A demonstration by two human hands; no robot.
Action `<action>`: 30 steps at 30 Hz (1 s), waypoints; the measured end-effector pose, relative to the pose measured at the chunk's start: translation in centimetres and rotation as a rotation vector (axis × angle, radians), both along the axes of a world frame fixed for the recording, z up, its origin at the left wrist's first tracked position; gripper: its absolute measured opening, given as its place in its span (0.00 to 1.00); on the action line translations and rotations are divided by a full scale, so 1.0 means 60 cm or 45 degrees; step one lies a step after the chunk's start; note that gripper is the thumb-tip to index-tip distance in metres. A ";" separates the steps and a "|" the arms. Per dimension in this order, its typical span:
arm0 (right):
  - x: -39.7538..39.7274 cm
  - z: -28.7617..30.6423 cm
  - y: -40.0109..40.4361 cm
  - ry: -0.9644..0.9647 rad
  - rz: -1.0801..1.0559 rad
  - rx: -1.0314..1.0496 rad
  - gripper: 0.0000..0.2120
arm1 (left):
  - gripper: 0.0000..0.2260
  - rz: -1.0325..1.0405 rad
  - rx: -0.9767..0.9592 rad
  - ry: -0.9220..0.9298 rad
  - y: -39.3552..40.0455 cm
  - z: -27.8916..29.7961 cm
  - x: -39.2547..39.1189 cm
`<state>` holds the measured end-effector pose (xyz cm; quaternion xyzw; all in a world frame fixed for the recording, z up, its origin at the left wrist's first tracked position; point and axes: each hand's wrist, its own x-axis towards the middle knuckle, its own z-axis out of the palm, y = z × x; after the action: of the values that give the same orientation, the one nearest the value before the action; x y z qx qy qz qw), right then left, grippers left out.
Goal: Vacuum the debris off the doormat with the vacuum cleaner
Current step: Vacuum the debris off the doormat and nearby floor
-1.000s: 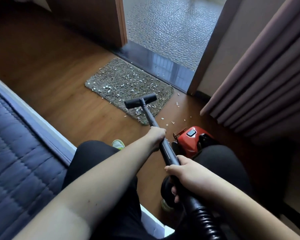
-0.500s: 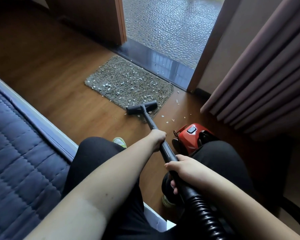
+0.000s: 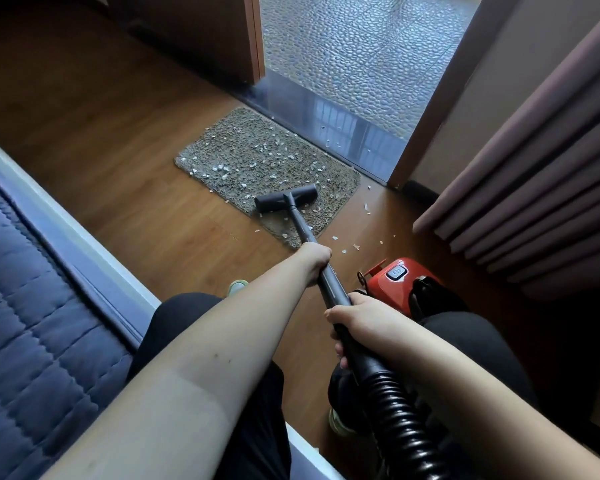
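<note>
A grey-brown doormat (image 3: 253, 157) lies on the wooden floor before a doorway, strewn with small white debris (image 3: 222, 168). The black floor nozzle (image 3: 286, 199) of the vacuum rests on the mat's near right part. My left hand (image 3: 314, 259) grips the dark wand (image 3: 300, 225) about halfway up. My right hand (image 3: 359, 315) holds the wand's lower end where the ribbed black hose (image 3: 395, 410) joins. The red vacuum cleaner body (image 3: 395, 282) sits on the floor beside my right knee.
More white bits (image 3: 355, 246) lie on the floor right of the mat. A blue quilted mattress (image 3: 25, 323) runs along the left. Pleated curtains (image 3: 534, 168) hang at right. A dark threshold (image 3: 333, 128) and pebbled floor lie beyond the doorway.
The nozzle was drawn back to the mat's near edge half a second ago, and has now slid forward onto the mat again. Both hands keep their grip.
</note>
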<state>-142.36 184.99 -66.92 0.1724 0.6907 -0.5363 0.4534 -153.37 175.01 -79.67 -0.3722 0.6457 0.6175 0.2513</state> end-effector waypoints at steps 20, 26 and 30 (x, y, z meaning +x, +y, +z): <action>-0.143 -0.040 -0.071 0.059 -0.012 -0.108 0.07 | 0.04 0.058 -0.115 -0.010 -0.090 -0.039 -0.154; -0.099 -0.012 -0.041 0.065 -0.004 -0.096 0.09 | 0.06 0.097 -0.071 0.035 -0.064 -0.013 -0.115; -0.059 0.001 -0.022 0.092 -0.019 -0.087 0.08 | 0.06 0.065 -0.043 0.069 -0.038 0.014 -0.078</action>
<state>-145.91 183.69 -66.87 0.1426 0.6866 -0.5688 0.4298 -158.06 172.73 -78.85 -0.3761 0.6528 0.6226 0.2115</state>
